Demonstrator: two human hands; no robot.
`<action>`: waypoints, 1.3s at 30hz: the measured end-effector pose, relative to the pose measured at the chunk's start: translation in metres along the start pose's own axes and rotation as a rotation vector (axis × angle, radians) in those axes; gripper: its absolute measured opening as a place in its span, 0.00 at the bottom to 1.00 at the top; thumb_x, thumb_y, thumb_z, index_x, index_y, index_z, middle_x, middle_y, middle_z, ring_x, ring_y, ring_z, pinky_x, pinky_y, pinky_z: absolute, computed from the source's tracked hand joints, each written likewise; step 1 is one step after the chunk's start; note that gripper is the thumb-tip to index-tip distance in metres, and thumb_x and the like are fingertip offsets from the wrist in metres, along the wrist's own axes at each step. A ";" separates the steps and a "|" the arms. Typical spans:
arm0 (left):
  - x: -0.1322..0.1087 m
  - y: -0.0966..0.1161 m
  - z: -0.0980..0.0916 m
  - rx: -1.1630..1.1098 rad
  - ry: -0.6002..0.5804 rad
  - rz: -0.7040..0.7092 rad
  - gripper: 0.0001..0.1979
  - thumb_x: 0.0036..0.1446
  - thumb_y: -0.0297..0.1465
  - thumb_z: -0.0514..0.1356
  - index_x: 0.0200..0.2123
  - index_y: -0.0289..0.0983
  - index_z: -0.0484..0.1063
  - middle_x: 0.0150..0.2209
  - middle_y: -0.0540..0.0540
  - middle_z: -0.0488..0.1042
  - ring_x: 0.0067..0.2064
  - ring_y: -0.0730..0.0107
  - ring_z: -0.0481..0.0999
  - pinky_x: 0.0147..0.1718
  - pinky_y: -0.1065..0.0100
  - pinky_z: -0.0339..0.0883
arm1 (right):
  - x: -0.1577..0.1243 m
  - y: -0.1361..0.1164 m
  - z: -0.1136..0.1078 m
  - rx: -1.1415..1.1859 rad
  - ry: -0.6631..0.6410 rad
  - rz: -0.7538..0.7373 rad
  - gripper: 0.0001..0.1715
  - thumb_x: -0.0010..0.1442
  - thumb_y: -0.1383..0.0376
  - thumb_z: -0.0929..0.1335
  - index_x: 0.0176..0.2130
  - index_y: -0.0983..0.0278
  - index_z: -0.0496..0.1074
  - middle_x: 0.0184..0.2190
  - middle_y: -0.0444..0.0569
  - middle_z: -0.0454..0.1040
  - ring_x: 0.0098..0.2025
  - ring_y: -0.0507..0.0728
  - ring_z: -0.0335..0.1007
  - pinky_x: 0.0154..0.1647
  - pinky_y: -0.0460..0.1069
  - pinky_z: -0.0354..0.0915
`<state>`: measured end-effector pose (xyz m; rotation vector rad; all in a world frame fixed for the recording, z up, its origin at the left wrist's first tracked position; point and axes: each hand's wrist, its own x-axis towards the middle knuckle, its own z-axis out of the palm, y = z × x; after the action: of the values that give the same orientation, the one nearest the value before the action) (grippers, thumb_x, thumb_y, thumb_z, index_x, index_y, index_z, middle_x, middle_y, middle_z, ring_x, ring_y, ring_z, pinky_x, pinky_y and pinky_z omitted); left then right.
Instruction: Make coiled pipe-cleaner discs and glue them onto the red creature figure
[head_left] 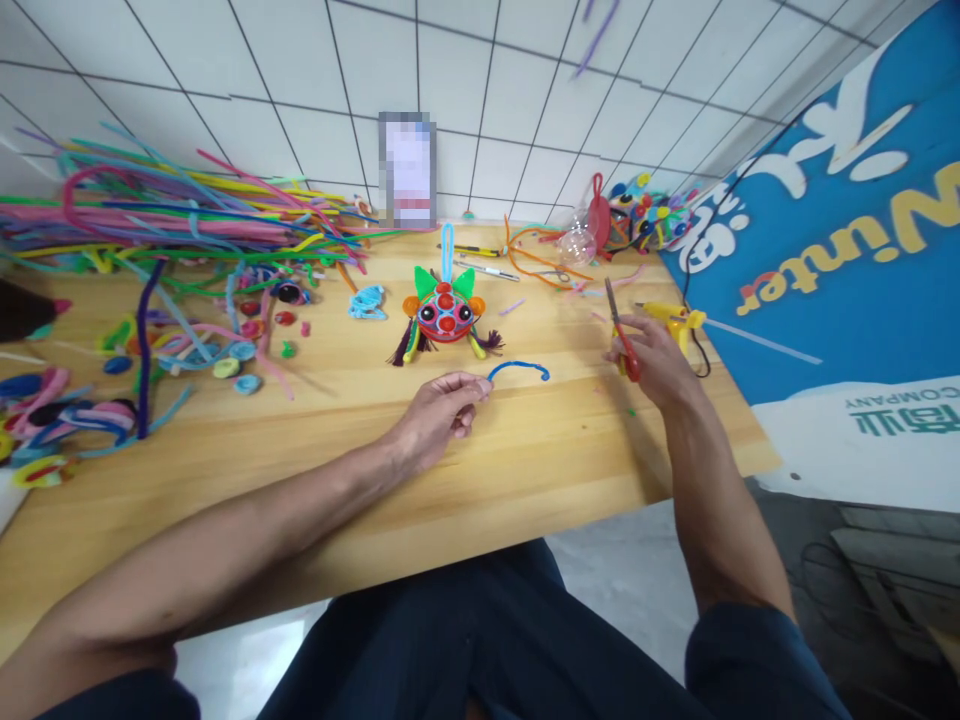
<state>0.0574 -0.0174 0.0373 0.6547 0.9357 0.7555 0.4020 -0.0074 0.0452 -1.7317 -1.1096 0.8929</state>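
Between the thumb and fingers of my left hand [450,405] is one end of a blue pipe cleaner [519,366]; its free end curls to the right above the table. My right hand [654,358] grips red-handled scissors [627,352], blades pointing up and away from me. Just beyond my left hand lies a colourful animal-head ornament [444,312] with green ears, round eyes, dark tassels and a light blue loop on top. A yellow glue gun [673,320] rests behind my right hand, partly hidden by it.
A heap of pipe cleaners [187,215] fills the back left, with coiled pieces [241,352] in front. A phone [409,172] leans on the tiled wall. Behind the ornament lie a utility knife [469,250] and orange pipe cleaners [551,262]. A blue sign [847,250] borders the right.
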 end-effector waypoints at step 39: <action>0.007 -0.013 0.004 0.247 0.027 0.141 0.14 0.47 0.39 0.71 0.31 0.35 0.79 0.19 0.55 0.65 0.18 0.80 0.57 0.17 0.74 0.50 | -0.034 -0.019 0.049 -0.108 -0.032 -0.162 0.25 0.60 0.41 0.72 0.39 0.59 0.75 0.21 0.40 0.67 0.21 0.53 0.62 0.24 0.48 0.60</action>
<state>0.0676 -0.0199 0.0257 0.9365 1.0252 0.7810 0.3408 -0.0210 0.0492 -1.6913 -1.3197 0.7753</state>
